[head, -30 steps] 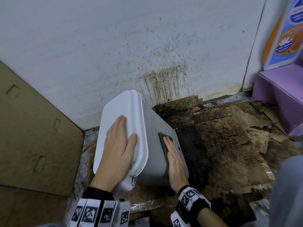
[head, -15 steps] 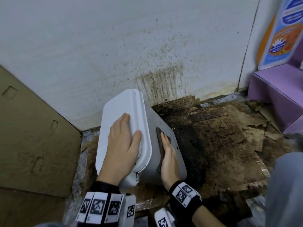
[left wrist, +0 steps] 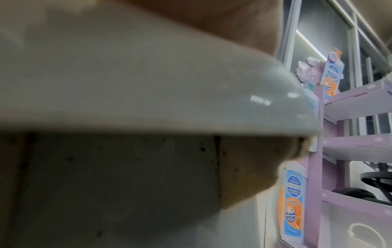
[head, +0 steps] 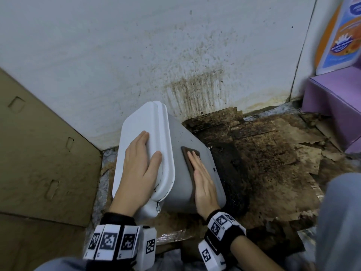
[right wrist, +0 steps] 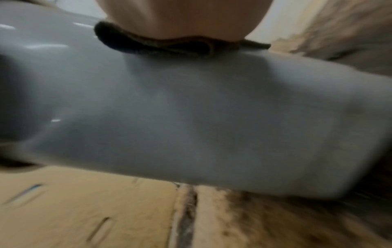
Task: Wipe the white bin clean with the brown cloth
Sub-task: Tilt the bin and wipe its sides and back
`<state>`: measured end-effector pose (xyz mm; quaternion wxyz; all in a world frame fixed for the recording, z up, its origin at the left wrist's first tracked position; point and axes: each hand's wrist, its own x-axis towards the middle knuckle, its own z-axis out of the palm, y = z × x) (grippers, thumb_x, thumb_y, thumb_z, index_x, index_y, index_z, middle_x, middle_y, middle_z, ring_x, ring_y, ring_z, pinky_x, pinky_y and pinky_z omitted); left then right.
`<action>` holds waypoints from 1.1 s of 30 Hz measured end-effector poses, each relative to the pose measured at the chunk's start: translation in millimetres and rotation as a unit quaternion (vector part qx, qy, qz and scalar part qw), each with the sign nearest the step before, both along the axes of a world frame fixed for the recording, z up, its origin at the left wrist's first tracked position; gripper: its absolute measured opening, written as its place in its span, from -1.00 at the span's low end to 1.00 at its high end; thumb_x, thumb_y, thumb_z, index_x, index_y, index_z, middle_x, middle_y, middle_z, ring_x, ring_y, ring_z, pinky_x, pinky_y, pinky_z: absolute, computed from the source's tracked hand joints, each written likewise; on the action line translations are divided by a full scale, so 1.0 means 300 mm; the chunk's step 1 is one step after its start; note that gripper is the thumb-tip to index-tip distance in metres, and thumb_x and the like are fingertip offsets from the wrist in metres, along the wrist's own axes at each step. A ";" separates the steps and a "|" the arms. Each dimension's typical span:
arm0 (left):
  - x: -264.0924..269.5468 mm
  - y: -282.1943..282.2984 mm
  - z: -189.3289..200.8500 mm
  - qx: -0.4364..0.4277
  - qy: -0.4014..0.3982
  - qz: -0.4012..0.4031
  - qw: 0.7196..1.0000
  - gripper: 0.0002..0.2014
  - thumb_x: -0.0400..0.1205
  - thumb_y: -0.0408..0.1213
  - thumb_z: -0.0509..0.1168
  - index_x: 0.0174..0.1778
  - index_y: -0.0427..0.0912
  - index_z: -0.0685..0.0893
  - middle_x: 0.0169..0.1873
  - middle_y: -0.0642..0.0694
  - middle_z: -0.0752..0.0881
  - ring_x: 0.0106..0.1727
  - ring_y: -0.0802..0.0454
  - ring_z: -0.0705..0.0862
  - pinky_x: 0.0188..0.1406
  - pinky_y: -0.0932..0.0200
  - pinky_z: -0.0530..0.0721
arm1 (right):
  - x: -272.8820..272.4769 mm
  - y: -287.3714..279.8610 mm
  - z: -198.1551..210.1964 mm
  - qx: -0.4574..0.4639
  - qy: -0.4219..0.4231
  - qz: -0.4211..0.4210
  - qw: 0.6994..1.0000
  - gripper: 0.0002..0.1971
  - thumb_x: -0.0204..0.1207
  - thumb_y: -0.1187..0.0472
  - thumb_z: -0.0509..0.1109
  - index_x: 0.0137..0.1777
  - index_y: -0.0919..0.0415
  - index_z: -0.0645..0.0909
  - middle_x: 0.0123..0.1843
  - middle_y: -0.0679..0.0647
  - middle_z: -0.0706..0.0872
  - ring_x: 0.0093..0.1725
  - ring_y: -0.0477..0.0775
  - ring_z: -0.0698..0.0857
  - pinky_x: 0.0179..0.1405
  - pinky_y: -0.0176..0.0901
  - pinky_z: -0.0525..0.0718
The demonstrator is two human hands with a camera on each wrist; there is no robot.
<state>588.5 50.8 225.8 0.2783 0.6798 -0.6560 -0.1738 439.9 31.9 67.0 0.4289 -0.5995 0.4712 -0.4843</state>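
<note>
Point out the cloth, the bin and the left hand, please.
cloth [head: 186, 153]: head view, bare edge beside the fingers.
bin [head: 181, 184]: head view, grey side wall.
left hand [head: 139, 163]: head view, back of the hand, flat on the lid.

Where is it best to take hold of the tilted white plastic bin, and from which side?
Probably the protruding lid rim of the white plastic bin, from its top end: the left hand rests there while the right hand presses the brown cloth.
</note>
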 end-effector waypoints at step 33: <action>0.043 0.005 -0.020 -0.009 0.016 0.005 1.000 -0.27 0.67 0.17 -0.02 0.75 -0.09 0.17 0.69 0.05 0.24 0.66 0.29 0.14 0.62 0.30 0.02 | 0.078 0.056 0.153 -0.069 0.040 0.023 0.997 -0.46 0.78 -0.02 -0.19 0.76 -0.15 0.14 0.78 -0.22 0.15 0.76 -0.19 0.08 0.73 -0.06 0.07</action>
